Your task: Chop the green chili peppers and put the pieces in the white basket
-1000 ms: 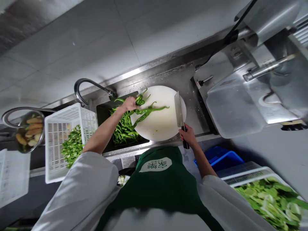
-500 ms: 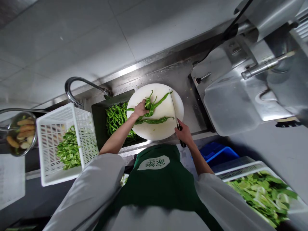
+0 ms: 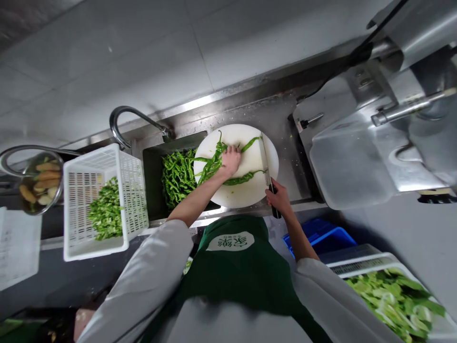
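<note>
Over the middle of a round white cutting board, my left hand has its fingers curled down on a long green chili pepper, whose end sticks out to the upper right. More green chilies lie bunched just left of that hand, and another lies below it, pointing right. My right hand grips the black handle of a kitchen knife. Its blade extends away from me along the right part of the board, close to the chili tips. My left fingertips are partly hidden.
Left of the board, a sink basin holds a heap of green chilies. Beyond are a faucet, a white basket of chopped greens and a bowl. A metal slicing machine stands right; a leafy-vegetable crate sits lower right.
My left hand has moved right across the board, and the bunched chilies now lie on its left side. My right hand keeps the knife at the board's right. The whole view has shifted slightly.
</note>
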{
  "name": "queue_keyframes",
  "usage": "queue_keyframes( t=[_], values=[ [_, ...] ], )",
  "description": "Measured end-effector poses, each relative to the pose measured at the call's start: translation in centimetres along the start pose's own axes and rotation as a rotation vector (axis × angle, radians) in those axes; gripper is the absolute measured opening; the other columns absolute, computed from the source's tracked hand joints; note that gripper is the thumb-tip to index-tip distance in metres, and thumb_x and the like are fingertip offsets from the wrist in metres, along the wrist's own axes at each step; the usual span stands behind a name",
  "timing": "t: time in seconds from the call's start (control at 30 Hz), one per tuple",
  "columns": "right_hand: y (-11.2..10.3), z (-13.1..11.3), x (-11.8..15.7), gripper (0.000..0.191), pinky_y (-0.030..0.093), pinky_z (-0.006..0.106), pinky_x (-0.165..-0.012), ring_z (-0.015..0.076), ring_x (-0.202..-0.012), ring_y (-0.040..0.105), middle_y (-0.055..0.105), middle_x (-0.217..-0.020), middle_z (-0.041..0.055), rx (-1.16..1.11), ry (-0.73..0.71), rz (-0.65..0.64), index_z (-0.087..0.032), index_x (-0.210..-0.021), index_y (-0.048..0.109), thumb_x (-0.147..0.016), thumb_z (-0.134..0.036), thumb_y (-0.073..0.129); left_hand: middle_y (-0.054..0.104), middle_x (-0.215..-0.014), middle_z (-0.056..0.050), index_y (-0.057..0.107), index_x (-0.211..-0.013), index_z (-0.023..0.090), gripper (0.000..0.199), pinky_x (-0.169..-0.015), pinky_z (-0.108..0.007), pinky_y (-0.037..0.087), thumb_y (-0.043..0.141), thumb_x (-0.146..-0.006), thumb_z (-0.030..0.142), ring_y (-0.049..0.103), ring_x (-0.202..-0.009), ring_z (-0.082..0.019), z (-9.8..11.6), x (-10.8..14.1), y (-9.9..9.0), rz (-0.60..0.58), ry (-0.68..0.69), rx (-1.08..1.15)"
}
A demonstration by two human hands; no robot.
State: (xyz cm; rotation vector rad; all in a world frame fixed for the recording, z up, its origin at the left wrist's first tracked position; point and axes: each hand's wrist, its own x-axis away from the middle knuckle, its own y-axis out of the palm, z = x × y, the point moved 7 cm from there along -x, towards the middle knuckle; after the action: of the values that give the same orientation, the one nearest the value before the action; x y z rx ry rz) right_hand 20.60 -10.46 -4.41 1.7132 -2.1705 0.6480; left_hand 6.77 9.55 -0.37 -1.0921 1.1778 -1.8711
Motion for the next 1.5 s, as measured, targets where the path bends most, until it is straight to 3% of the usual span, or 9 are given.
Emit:
queue_keyframes(
  t=[0.13,0.27,0.4,0.53,0.63,0.83,0.97,1.17,1.5],
  values=[
    [-0.2,0.1,0.0,0.078,0.042,0.023,-0.039,0.0125,-0.036,0.047,0.048,-0.048,-0.0105,-0.046,-0.01,-0.004,-0.014,-0.149,0.054,-0.072,-0.029,0.057,0.066,-0.119,-0.017,0.06,-0.121,0.014,0.034,-0.091,-0.042,0.051,0.059,-0.087,0.013,0.064,-0.108,-0.03,-2.4,1.4,-4.0,0.143,-0.084,0.155],
    [-0.3,0.2,0.1,0.08,0.043,0.023,-0.039,0.0122,-0.036,0.046,0.049,-0.047,-0.0102,-0.058,-0.004,0.004,-0.013,-0.149,0.053,-0.071,-0.028,0.057,0.069,-0.1,-0.007,0.056,-0.111,0.018,0.03,-0.078,-0.031,0.056,0.066,-0.085,0.027,0.068,-0.084,-0.018,-6.1,4.8,-5.6,0.373,-0.133,0.723],
    [-0.2,0.1,0.1,0.08,0.042,0.023,-0.039,0.0125,-0.036,0.045,0.049,-0.047,-0.0103,-0.075,0.006,0.003,-0.013,-0.149,0.053,-0.07,-0.028,0.057,0.067,-0.089,-0.003,0.055,-0.098,0.019,0.04,-0.068,-0.027,0.058,0.072,-0.082,0.052,0.067,-0.069,-0.012,-9.8,7.9,-1.7,0.38,-0.291,1.177],
    [0.0,-0.2,0.2,0.078,0.04,0.023,-0.039,0.0125,-0.037,0.044,0.048,-0.047,-0.01,-0.055,0.017,0.005,-0.014,-0.145,0.056,-0.068,-0.027,0.057,0.061,-0.064,-0.001,0.058,-0.076,0.017,0.054,-0.042,-0.024,0.046,0.071,-0.078,0.069,0.056,-0.046,-0.01,-10.5,10.1,2.3,0.07,-0.451,1.305],
    [0.1,-0.2,0.2,0.076,0.038,0.023,-0.039,0.0125,-0.038,0.044,0.047,-0.047,-0.0101,-0.038,0.018,0.019,-0.014,-0.142,0.057,-0.068,-0.027,0.056,0.058,-0.057,0.0,0.062,-0.074,0.016,0.053,-0.033,-0.021,0.029,0.069,-0.081,0.068,0.044,-0.037,-0.008,-9.4,11.7,2.8,-0.154,-0.414,1.227],
    [-0.2,-0.1,-0.5,0.054,0.041,0.024,-0.045,0.0136,-0.039,0.048,0.049,-0.048,-0.0085,0.087,-0.018,0.014,-0.017,-0.126,0.064,-0.073,-0.026,0.056,0.07,-0.09,-0.007,0.07,-0.088,0.02,0.031,-0.073,-0.031,0.054,0.057,-0.096,0.047,0.066,-0.078,-0.018,-6.0,12.3,-0.6,0.189,0.035,0.719],
    [-1.4,-0.7,-1.9,0.016,0.042,0.025,-0.053,0.0154,-0.047,0.054,0.056,-0.053,-0.0006,0.355,-0.012,0.088,-0.018,-0.091,0.067,-0.085,-0.029,0.057,0.063,-0.131,-0.013,0.073,-0.111,0.022,0.024,-0.105,-0.044,0.043,0.06,-0.097,0.037,0.055,-0.123,-0.03,-3.3,11.0,1.7,0.185,0.189,0.275],
    [-2.4,-2.2,-2.3,0.019,0.042,0.028,-0.067,0.0225,-0.072,0.065,0.069,-0.076,0.0124,0.709,-0.097,0.136,-0.016,-0.09,0.065,-0.096,-0.024,0.049,0.06,-0.139,-0.013,0.067,-0.127,0.022,0.033,-0.11,-0.05,0.035,0.054,-0.101,0.037,0.054,-0.126,-0.032,-1.5,10.1,5.9,0.135,0.366,0.067],
    [-3.9,-2.5,2.3,0.031,0.037,0.031,-0.07,0.027,-0.079,0.068,0.073,-0.086,0.0152,1.087,-0.096,0.01,-0.013,-0.108,0.064,-0.106,-0.03,0.038,0.046,-0.155,-0.017,0.05,-0.148,0.019,0.054,-0.114,-0.049,0.035,0.059,-0.098,0.036,0.043,-0.142,-0.035,-2.7,8.6,4.7,0.175,0.295,0.056]
  ],
)
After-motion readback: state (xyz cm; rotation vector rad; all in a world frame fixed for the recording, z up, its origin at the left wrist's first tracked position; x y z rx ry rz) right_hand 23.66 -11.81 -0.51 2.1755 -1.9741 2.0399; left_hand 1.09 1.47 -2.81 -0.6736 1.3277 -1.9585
